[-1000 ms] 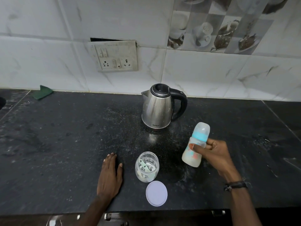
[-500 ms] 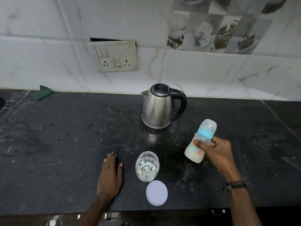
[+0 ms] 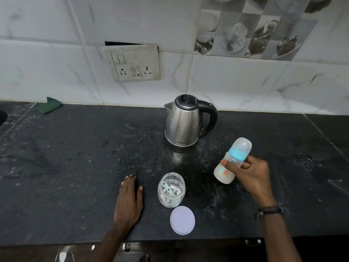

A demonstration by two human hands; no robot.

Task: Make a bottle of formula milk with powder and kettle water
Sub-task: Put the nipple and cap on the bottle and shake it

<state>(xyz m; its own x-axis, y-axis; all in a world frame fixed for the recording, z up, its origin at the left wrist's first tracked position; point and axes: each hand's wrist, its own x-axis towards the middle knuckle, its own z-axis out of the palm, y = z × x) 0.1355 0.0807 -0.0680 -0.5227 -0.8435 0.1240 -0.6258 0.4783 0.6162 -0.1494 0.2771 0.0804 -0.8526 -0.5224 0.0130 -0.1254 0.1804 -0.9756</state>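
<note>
Right now the baby bottle (image 3: 232,162), capped and part full of milky liquid, is tilted in the air above the dark counter (image 3: 75,157), the right hand (image 3: 249,173) curled round its middle. Left of it stands an open jar (image 3: 171,190) with a green scoop (image 3: 167,188) inside, its lid (image 3: 182,220) lying just in front. Behind stands the steel kettle (image 3: 184,121). The left hand (image 3: 129,201) rests flat, fingers straight, holding nothing.

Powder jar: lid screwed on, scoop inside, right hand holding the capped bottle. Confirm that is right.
Not quite. In the head view the powder jar is open; its lid lies flat on the counter beside it. The scoop is inside, and the right hand does hold the capped bottle.
</note>
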